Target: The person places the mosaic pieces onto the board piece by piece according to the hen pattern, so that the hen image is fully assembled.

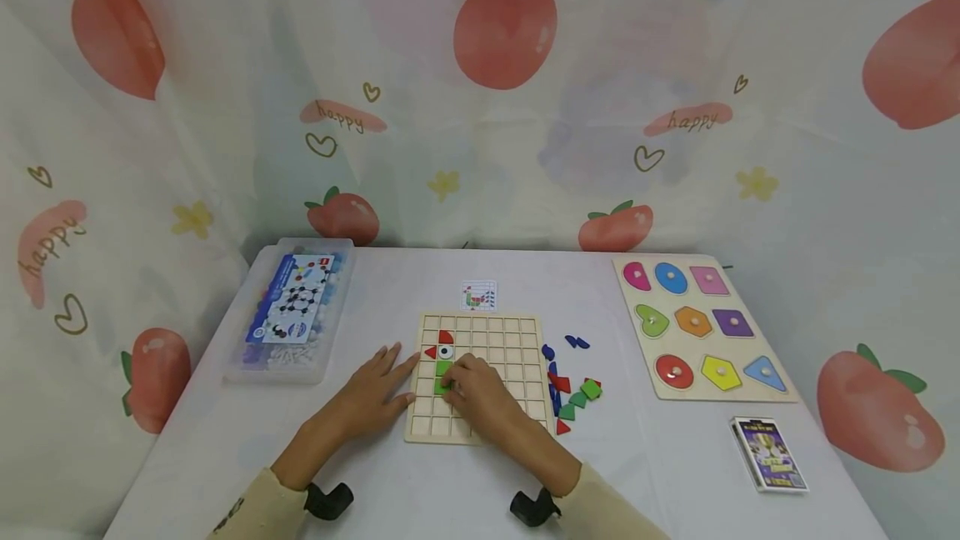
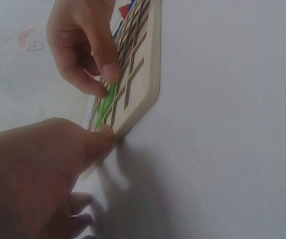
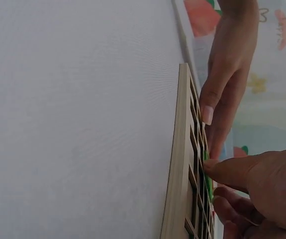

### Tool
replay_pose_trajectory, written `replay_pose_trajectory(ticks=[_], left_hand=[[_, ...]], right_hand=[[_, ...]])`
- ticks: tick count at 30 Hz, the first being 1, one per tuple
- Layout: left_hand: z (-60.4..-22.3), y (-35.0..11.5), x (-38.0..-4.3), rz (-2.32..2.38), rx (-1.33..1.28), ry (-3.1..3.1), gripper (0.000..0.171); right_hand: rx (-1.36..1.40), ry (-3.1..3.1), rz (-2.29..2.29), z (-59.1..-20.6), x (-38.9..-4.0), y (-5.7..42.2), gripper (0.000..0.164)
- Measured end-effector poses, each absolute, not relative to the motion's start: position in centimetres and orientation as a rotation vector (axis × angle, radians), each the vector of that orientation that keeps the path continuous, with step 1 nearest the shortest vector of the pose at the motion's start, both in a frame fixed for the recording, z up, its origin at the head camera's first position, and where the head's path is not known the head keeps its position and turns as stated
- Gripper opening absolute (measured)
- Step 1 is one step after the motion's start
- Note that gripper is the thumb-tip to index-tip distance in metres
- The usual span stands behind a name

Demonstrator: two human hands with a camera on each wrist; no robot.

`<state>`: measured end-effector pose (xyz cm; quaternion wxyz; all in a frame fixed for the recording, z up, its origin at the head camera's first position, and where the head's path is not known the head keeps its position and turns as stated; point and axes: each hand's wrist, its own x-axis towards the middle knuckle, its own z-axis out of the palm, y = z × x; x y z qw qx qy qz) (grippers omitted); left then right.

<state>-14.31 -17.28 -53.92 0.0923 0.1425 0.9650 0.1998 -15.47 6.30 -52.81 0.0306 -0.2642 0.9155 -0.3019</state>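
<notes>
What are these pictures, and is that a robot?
No robot: each grip here is a person's bare hand. The big picture comes from a camera on their head; the two others come from cameras on the left and right wrists. On the white table lie a wooden grid board, loose colored pieces, a small picture card, a clear box, a shape puzzle and a little pack. The left grip touches the board's edge. The right grip touches a green square on the board, but I can't tell whether it is pinched.

Left hand [image 1: 372, 392] outstretched (right hand [image 1: 482, 397] curled)
</notes>
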Motion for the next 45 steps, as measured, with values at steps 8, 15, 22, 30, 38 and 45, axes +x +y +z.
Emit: replay_pose_trajectory(ticks=[8,15,22,30,38,45], left_hand=[[-53.9,-17.2,-14.3,0.608,0.42,2.865,0.066],[-54.1,-17.3,-14.4,0.583,0.437,2.872,0.066],[-54.2,-17.4,-14.4,0.583,0.431,2.863,0.066],[-54.3,-17.3,-14.4,0.577,0.426,2.87,0.068],[-54.1,-17.2,-14.3,0.585,0.429,2.866,0.067],[-54.0,-17.1,-14.2,0.567,0.408,2.865,0.067]], right_hand=[[-0.622,2.855,-0.856,-51.5,-15.2,10.2,0.016],[-0.381,2.811,-0.831,-50.2,-14.6,15.9,0.021],[-0.19,2.804,-0.75,-49.3,-13.3,19.7,0.023],[-0.173,2.791,-0.718,-50.6,-12.5,20.8,0.023],[-0.184,2.786,-0.764,-51.7,-12.0,21.5,0.022],[-0.121,2.82,-0.786,-52.1,-11.6,21.8,0.026]])
